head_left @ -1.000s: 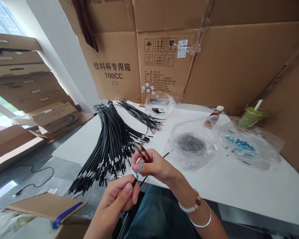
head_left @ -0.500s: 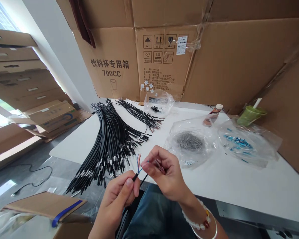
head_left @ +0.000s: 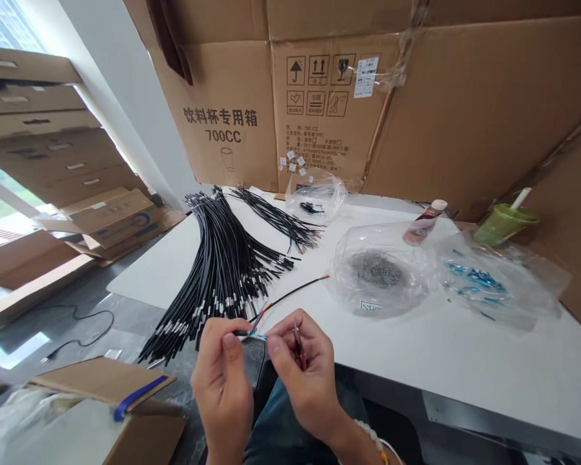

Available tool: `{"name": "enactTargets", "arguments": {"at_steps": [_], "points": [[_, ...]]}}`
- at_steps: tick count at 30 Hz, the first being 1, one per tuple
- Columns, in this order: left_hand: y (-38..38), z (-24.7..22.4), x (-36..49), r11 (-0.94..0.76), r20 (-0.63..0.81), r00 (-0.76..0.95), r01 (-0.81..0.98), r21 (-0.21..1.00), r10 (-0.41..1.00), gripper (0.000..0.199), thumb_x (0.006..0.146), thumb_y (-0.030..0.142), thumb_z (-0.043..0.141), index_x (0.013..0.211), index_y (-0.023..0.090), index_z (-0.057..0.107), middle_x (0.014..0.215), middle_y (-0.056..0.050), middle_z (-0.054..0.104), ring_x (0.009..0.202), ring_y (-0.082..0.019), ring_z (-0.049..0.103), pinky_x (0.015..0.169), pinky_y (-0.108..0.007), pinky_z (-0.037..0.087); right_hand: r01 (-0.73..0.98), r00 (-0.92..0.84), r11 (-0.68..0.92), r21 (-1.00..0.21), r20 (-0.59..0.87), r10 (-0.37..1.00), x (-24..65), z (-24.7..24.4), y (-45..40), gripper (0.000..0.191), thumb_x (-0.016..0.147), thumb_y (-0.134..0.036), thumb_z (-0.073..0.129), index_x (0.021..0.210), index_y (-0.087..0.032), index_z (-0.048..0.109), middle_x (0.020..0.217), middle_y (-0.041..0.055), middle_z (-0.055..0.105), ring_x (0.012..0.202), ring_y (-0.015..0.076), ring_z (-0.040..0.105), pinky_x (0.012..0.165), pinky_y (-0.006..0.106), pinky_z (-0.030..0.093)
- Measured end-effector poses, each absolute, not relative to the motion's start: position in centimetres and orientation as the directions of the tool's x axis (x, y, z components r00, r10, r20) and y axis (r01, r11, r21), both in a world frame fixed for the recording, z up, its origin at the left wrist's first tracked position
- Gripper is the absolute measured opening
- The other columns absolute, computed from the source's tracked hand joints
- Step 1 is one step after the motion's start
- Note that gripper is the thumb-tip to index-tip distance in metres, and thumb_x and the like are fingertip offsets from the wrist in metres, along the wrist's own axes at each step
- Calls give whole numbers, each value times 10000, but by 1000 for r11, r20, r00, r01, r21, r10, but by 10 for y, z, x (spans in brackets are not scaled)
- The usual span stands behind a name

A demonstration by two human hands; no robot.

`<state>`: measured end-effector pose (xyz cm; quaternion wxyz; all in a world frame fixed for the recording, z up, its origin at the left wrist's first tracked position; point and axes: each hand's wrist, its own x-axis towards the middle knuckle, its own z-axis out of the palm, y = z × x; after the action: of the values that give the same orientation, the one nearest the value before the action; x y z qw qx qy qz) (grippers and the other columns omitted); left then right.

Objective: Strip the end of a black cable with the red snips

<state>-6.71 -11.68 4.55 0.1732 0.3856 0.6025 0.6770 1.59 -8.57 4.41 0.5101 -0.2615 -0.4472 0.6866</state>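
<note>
My left hand (head_left: 225,381) is closed around the end of a black cable (head_left: 242,333), thumb pressed on its sheath. Thin coloured wires (head_left: 260,316), orange, red and blue among them, fan out of the stripped end. My right hand (head_left: 307,381) pinches light blue and white wires (head_left: 257,336) from that end, stretched between both hands. Tucked in the right fingers is a small pointed metal tool with reddish parts (head_left: 299,345), its kind unclear. Behind the hands, a single black cable (head_left: 295,289) curves over the table to an orange-tipped end; where it begins is hidden.
A big bundle of black cables (head_left: 213,258) and a smaller one (head_left: 281,219) lie on the white table (head_left: 145,271). Clear bags hold grey small parts (head_left: 377,268) and blue pieces (head_left: 484,279). A bottle (head_left: 423,223) and green cup (head_left: 506,225) stand behind. Cardboard (head_left: 319,142) walls the back.
My right hand has turned and come lower, drawing light wires sideways from the cable end. The pointed tool now shows in it. A cable curving to the right has come into sight.
</note>
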Motion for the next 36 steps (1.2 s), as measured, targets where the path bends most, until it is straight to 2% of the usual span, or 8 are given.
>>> {"name": "enactTargets", "arguments": {"at_steps": [5, 8, 10, 17, 22, 26, 31, 36], "points": [[-118, 35, -70, -348, 171, -593, -198, 916, 787, 287, 842, 449, 632, 692, 206, 600, 682, 20, 436, 644, -121, 382, 609, -200, 357, -540, -428, -256, -801, 0, 904, 12, 39, -86, 325, 804, -416, 672, 710, -195, 452, 508, -103, 304, 440, 44, 218, 436, 211, 177], [-116, 28, -73, -332, 144, -514, -296, 896, 846, 386, 817, 512, 629, 622, 193, 531, 648, 24, 398, 622, -119, 403, 597, -214, 402, -572, -561, -426, -701, -44, 827, 11, 35, -85, 362, 772, -406, 708, 691, -197, 424, 454, -130, 258, 395, 28, 150, 433, 221, 144], [-115, 26, -73, -297, 114, -477, -330, 896, 872, 431, 806, 544, 620, 600, 188, 491, 623, 31, 388, 607, -119, 420, 613, -236, 437, -561, -572, -418, -715, -31, 820, 12, 35, -84, 358, 766, -414, 714, 690, -190, 446, 453, -124, 279, 404, 30, 164, 436, 221, 146], [-128, 29, -85, -256, 161, -565, -93, 962, 809, 222, 757, 449, 733, 754, 228, 712, 674, 15, 624, 669, -118, 527, 669, -187, 411, -385, -436, -93, -918, 92, 895, 32, 36, -75, 282, 825, -413, 651, 728, -187, 515, 504, -95, 301, 469, 63, 210, 439, 225, 175], [-137, 10, -108, -213, 278, -220, 278, 937, 935, 196, 731, 428, 741, 667, 243, 749, 598, -35, 672, 552, -155, 559, 606, -249, 412, -359, -444, -73, -930, 101, 890, 46, 23, -74, 235, 785, -339, 707, 720, -173, 554, 515, -94, 302, 484, 57, 204, 450, 221, 188], [-136, -4, -97, -154, 180, -224, 129, 980, 958, 235, 737, 476, 729, 670, 250, 729, 582, 0, 634, 453, -104, 454, 531, -235, 382, -385, -489, -154, -910, 60, 870, 49, 10, -72, 281, 751, -399, 734, 743, -164, 580, 494, -92, 322, 475, 56, 213, 443, 228, 160], [-132, -10, -77, -245, 228, -355, -3, 970, 907, 274, 734, 513, 726, 703, 241, 712, 593, 17, 570, 569, -112, 444, 546, -204, 374, -517, -425, -207, -831, 39, 904, 37, -2, -75, 355, 728, -457, 740, 694, -173, 531, 470, -110, 282, 434, 38, 169, 420, 223, 135], [-132, -25, -91, -195, 154, -411, -61, 979, 898, 229, 722, 481, 751, 784, 263, 713, 711, 37, 622, 717, -106, 542, 709, -147, 455, -539, -283, -48, -841, 128, 950, 25, -7, -88, 255, 814, -423, 657, 790, -189, 558, 478, -91, 340, 426, 53, 214, 403, 223, 172]]}}
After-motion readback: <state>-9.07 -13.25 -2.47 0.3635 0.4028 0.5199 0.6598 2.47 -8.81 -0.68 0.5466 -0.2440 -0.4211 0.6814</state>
